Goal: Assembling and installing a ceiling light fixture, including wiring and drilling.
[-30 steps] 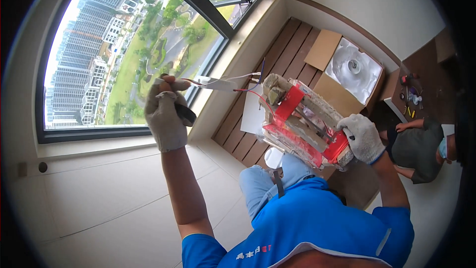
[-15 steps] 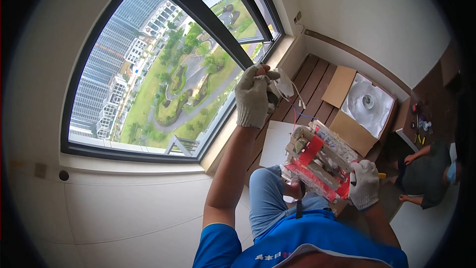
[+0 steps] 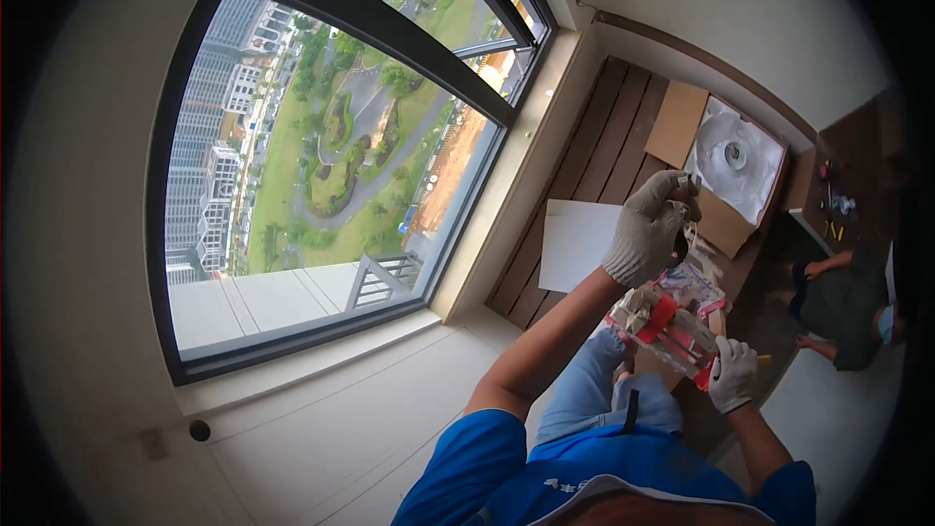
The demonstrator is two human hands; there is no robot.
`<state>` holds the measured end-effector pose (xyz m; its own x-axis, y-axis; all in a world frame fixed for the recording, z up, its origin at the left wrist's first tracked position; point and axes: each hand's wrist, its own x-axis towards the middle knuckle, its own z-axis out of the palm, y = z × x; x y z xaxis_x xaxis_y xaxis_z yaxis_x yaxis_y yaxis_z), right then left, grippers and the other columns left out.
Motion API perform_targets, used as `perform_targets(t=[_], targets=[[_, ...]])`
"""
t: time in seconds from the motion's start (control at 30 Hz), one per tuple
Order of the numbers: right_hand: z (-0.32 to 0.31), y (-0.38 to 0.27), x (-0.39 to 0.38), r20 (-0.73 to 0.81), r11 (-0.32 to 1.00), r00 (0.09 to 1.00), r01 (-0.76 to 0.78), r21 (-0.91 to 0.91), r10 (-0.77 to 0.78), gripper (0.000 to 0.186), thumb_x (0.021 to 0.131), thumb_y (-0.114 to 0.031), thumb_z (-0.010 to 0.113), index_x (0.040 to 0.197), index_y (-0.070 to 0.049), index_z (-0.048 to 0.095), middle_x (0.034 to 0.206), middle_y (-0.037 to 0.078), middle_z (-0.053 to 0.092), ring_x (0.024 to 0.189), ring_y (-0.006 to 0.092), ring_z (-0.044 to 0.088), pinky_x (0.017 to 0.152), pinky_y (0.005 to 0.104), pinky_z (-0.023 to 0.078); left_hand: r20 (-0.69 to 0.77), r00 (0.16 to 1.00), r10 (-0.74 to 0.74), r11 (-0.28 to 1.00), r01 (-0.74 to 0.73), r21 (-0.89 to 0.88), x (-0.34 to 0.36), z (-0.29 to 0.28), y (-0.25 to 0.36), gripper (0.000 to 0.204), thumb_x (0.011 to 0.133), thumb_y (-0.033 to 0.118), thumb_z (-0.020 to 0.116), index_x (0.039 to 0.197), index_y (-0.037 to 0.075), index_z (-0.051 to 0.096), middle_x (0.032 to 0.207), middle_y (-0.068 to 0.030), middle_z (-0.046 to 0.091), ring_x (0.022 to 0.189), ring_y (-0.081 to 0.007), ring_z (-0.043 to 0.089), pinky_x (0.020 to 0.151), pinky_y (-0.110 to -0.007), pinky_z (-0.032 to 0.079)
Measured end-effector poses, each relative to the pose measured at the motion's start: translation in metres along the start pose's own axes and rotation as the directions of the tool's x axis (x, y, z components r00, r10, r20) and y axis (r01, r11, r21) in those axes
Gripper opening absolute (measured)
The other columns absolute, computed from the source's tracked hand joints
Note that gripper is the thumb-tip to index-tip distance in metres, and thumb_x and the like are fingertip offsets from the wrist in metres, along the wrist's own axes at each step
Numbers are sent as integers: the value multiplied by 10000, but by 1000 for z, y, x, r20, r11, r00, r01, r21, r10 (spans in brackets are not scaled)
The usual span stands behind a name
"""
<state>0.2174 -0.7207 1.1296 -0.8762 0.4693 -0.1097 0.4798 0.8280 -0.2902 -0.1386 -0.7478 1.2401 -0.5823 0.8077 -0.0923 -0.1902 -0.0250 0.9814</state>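
Left gloved hand [image 3: 654,224] raised, fingers curled; whether closed on anything, cannot tell. Below it in view, over the jeans [image 3: 577,388], red-taped bundle [image 3: 664,318], long axis slanting upper left to lower right. Right gloved hand [image 3: 733,376] nearer: touching, clamped on its lower-right end.

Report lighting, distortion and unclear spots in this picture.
All in the head view: daylight makes the window brightest; the other person and tools sit in dimness; the window's left edge bows, picture corners go black; fine detail around the left hand is hard to discern.
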Motion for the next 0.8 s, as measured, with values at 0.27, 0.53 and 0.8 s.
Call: perform_targets(t=[0.27, 0.53, 0.8], targets=[[-7, 12, 25, 242, 984, 955, -155, -93, 173, 261, 883, -220, 634, 1125, -133, 588, 1040, 68, 588, 992, 246, 592, 841, 414, 460, -98, 994, -56, 998, 58, 14, -12, 5, 82, 274, 948, -44, 378, 1109, 13, 592, 851, -110, 661, 682, -132, 611, 571, -225, 497], [9, 15, 2, 290, 980, 937, -169, -104, 193, 247, 860, -266, 631, 1075, -146, 617, 1016, 50, 593, 1004, 225, 595, 861, 416, 438, -106, 984, -141, 969, 159, 191, -38, 37, 147, 243, 902, 49, 480, 1119, 6, 579, 928, -65, 587, 782, -120, 556, 644, -212, 479], [-10, 16, 6, 364, 987, 918, -140, -79, 159, 267, 872, -249, 626, 1102, -114, 636, 1112, 87, 637, 1085, 258, 598, 962, 472, 460, -61, 996, -66, 951, 82, 299, -55, 108, 200, 214, 921, 43, 454, 1092, 21, 581, 910, -57, 586, 760, -102, 541, 616, -174, 459]])
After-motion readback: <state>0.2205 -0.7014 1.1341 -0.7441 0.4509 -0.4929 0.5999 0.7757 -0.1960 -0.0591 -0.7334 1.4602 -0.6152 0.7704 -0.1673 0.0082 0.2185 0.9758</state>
